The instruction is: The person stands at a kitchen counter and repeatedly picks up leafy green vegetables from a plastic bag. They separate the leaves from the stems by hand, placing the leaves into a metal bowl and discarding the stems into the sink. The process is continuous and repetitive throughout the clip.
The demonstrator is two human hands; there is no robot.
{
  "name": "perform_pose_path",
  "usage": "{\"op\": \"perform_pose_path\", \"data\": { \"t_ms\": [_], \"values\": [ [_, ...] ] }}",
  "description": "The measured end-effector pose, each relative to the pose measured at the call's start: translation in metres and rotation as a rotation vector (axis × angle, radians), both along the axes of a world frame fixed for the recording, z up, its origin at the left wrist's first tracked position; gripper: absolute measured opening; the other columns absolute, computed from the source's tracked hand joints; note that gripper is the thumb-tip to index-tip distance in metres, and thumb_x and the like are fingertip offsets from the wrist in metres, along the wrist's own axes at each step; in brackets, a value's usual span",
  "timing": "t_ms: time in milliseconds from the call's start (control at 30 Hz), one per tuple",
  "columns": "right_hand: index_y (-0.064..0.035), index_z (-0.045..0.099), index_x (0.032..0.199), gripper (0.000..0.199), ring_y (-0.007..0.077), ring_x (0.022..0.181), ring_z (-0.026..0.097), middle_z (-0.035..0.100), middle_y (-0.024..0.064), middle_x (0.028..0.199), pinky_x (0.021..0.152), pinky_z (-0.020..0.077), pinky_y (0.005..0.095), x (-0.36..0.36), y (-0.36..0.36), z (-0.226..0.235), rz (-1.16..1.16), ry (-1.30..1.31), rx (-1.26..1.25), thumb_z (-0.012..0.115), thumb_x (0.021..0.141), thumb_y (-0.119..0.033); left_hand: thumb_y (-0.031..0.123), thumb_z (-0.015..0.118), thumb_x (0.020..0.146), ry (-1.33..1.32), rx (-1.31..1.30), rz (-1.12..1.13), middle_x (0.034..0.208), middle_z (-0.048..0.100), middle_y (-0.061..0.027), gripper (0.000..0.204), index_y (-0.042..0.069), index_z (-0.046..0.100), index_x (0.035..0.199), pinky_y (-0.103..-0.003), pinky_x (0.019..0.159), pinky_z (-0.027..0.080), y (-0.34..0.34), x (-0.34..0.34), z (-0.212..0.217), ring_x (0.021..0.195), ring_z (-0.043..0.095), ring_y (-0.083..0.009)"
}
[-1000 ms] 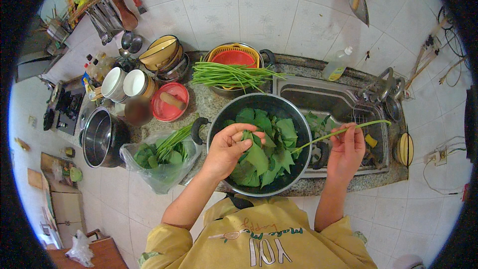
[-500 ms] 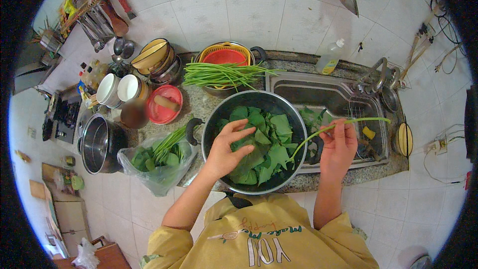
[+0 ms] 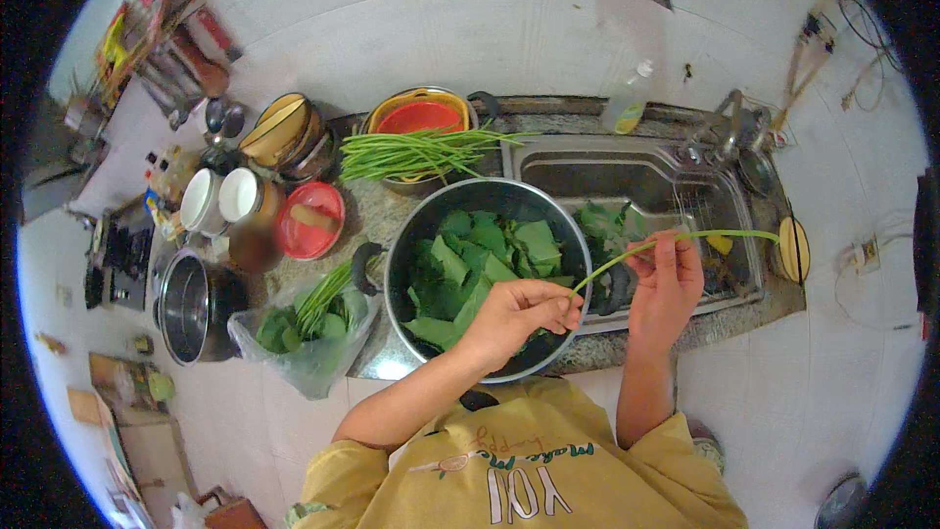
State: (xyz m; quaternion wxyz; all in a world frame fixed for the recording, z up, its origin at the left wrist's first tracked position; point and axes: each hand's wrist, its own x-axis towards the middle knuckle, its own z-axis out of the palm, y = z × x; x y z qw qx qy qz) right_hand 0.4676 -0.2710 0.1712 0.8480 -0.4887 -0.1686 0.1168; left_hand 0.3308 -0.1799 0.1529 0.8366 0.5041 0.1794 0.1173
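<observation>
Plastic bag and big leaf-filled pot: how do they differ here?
The plastic bag is clear and limp, while the big pot is dark inside and rigid. The bag holds leaves and a bunch of stems; the pot shows mostly leaves. The left hand is over the pot; no hand touches the bag. Both hold green leaves.

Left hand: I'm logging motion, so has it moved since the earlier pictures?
Yes: the left hand has moved right, toward the sink, across the pot.
</observation>
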Motion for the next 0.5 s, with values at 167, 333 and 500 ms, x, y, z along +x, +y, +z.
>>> {"op": "perform_pose_path", "data": {
  "t_ms": [167, 333, 500],
  "values": [
    [-0.0006, 0.053, 0.087, 0.01, 0.0178, 0.067, 0.059, 0.057, 0.0072, 0.078, 0.057, 0.0519, 0.0265, 0.014, -0.026, -0.006, -0.059, 0.011, -0.058, 0.052, 0.084, -0.01, 0.004, 0.046, 0.079, 0.072, 0.163, -0.022, 0.065, 0.058, -0.006, 0.015, -0.003, 0.06, 0.083, -0.023, 0.053, 0.045, -0.001, 0.023, -0.001, 0.056, 0.055, -0.0112],
    [0.0003, 0.053, 0.087, 0.011, 0.0165, 0.068, 0.059, 0.056, 0.0067, 0.077, 0.056, 0.0515, 0.0239, 0.035, -0.053, -0.009, -0.223, 0.024, -0.113, 0.052, 0.085, -0.011, 0.0, 0.042, 0.074, 0.104, 0.314, -0.022, 0.054, 0.05, -0.001, 0.017, 0.003, 0.057, 0.066, -0.02, 0.043, 0.035, 0.007, 0.056, -0.014, 0.046, 0.045, -0.0066],
    [-0.0002, 0.055, 0.081, 0.007, 0.0147, 0.062, 0.059, 0.058, 0.0055, 0.07, 0.056, 0.0506, 0.0257, 0.044, -0.063, -0.012, -0.194, -0.017, -0.237, 0.058, 0.079, -0.007, 0.008, 0.048, 0.084, -0.032, 0.34, 0.104, 0.058, 0.053, -0.0028, 0.019, 0.001, 0.052, 0.102, -0.023, 0.047, 0.041, 0.016, 0.112, -0.019, 0.049, 0.05, -0.0105]
  ]
}}
